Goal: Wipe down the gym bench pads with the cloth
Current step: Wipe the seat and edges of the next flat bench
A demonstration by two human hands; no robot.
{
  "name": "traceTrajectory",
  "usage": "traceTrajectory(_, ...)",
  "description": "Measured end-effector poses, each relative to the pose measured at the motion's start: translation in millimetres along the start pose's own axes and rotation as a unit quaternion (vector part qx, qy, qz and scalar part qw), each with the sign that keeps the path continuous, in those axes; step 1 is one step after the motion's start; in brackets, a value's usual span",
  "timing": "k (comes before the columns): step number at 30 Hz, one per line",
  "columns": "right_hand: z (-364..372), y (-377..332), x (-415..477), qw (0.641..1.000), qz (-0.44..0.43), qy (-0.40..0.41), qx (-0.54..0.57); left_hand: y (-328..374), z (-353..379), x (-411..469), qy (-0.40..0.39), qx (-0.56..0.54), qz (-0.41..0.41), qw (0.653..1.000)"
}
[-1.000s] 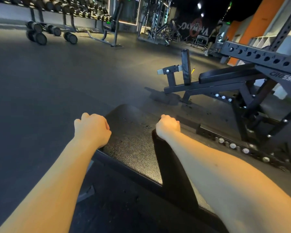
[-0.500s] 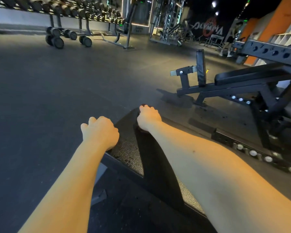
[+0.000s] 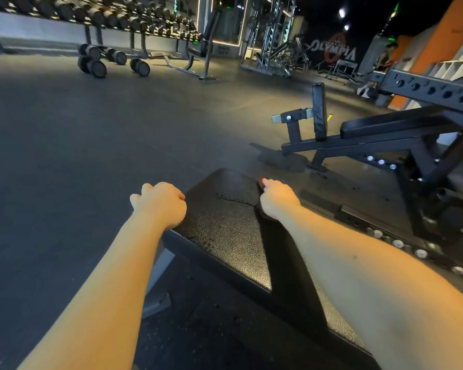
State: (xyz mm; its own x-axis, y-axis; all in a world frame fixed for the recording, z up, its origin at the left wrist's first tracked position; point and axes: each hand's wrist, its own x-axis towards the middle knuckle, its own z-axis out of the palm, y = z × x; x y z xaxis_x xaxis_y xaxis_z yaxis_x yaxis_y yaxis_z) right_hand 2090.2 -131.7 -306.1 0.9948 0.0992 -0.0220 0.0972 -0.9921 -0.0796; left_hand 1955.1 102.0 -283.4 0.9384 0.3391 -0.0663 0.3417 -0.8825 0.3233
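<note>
Pad (image 3: 225,236) under curled left hand (image 3: 159,204), right hand (image 3: 277,200)

Dim gym w/ warm light on forearms, ceiling spots top right, wide-angle edge bending, bkgd soft.

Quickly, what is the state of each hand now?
Left hand: fingers curled at the bench pad edge; grip cannot be told.
Right hand: curled on the cloth, pressing it on the pad.
</note>
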Motion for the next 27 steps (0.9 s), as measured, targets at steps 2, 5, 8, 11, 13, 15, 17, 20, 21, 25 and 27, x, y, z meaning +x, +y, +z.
traceTrajectory(2, 1.5, 21.6, -10.4, 0.998, 0.055, 0.005, 0.019, -1.8, -2.6, -3.7, -0.001, -0.022, -0.003, 1.0)
traceTrajectory(5, 0.6, 40.2, -26.6, 0.989, 0.131, 0.02, 0.064, -4.5, -3.3, -8.7, 0.0, -0.036, -0.012, 0.999)
traceTrajectory(8, -2.0, 33.0, -43.4, 0.988, 0.141, 0.024, 0.058, -8.4, -6.0, -12.8, 0.002, -0.031, -0.016, 0.999)
traceTrajectory(11, -5.0, 0.8, -61.8, 0.995, 0.085, 0.027, 0.036, -10.0, -9.0, -13.3, 0.009, -0.017, -0.016, 1.0)
traceTrajectory(13, -0.9, -30.0, -82.7, 0.998, 0.019, 0.029, 0.046, -9.5, -8.7, -13.2, 0.012, -0.005, -0.015, 1.0)
traceTrajectory(15, 3.1, -60.1, -104.4, 0.996, -0.061, 0.03, 0.059, -6.5, -7.6, -13.4, 0.01, 0.016, -0.014, 1.0)
traceTrajectory(17, 5.4, -80.5, -115.9, 0.99, -0.128, 0.02, 0.048, -3.1, -6.7, -15.3, 0.002, 0.025, -0.015, 1.0)
traceTrajectory(20, 1.2, -73.5, -119.1, 0.987, -0.15, -0.011, 0.056, 2.4, -6.0, -19.9, 0.001, 0.018, -0.01, 1.0)
traceTrajectory(21, 0.2, -62.1, -118.3, 0.987, -0.146, -0.02, 0.065, 3.5, -6.5, -22.0, 0.005, 0.018, -0.008, 1.0)
traceTrajectory(25, -9.3, 13.2, -112.1, 0.995, -0.036, -0.007, 0.088, 4.4, -11.5, -29.0, 0.004, 0.016, 0.004, 1.0)
traceTrajectory(27, -13.2, 50.4, -109.9, 0.996, 0.037, -0.006, 0.079, 5.4, -15.0, -34.0, 0.006, 0.015, 0.01, 1.0)
